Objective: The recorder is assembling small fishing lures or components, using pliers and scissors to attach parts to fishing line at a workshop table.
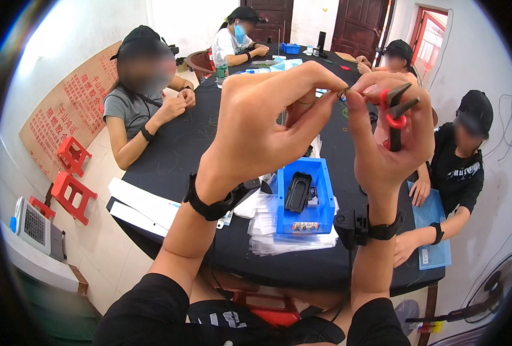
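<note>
Black cloth table (pixel 169 167); left hand (pixel 261 124), right hand (pixel 391 135) (red-handled pliers (pixel 397 112) palmed), grips pinching tiny ring (pixel 343 92).

Count in view: two raised hands, left (pixel 261 124) and right (pixel 388 138), one pair of red-handled pliers (pixel 397 112), one blue plastic bin (pixel 305 196) on the black counter (pixel 169 155), two red plastic stools (pixel 71 173), four seated co-workers, and two dark wooden doors.
</note>
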Available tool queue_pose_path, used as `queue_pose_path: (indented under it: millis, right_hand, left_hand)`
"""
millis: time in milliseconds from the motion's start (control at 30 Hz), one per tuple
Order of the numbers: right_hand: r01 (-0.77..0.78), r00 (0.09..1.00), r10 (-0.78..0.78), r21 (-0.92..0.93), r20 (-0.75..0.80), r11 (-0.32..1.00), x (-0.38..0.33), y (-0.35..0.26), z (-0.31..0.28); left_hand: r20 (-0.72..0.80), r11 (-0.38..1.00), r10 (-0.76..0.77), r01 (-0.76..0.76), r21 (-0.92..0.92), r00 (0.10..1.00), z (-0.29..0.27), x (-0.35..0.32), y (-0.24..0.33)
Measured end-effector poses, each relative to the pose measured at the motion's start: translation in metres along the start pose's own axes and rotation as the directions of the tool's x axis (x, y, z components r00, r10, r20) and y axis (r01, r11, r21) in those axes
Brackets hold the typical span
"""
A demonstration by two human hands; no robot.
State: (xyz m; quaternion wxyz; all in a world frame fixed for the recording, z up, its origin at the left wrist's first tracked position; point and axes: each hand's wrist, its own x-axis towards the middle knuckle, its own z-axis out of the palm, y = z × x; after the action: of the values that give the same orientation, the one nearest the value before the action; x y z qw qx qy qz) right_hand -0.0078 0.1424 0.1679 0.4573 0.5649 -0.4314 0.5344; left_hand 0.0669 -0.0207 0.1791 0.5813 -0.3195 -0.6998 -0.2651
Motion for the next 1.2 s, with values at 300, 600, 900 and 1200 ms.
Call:
queue_pose_path:
  millis: [300, 600, 900, 1200]
  right_hand:
    - [-0.140, 0.987, 0.153, 0.191, -0.057, 0.972, -0.0025, -0.0025, 0.0010]
    - [-0.161, 0.987, 0.155, 0.191, 0.047, 0.968, -0.0005, -0.0015, -0.0056]
    - [-0.226, 0.974, 0.221, 0.129, 0.053, 0.966, -0.0009, -0.0074, -0.0035]
    - [-0.237, 0.971, 0.233, 0.139, 0.043, 0.962, -0.0010, -0.0058, -0.0030]
  left_hand:
    - [0.065, 1.000, 0.000, -0.001, 0.003, 0.998, -0.0048, 0.0019, 0.0001]
    - [0.024, 0.999, -0.049, 0.050, -0.016, 0.998, -0.0022, 0.0000, 0.0009]
    - [0.035, 0.992, 0.087, -0.090, 0.083, 0.996, -0.0048, 0.0017, -0.0026]
    - [0.023, 0.972, 0.214, -0.215, 0.094, 0.977, -0.0040, 0.0047, -0.0066]
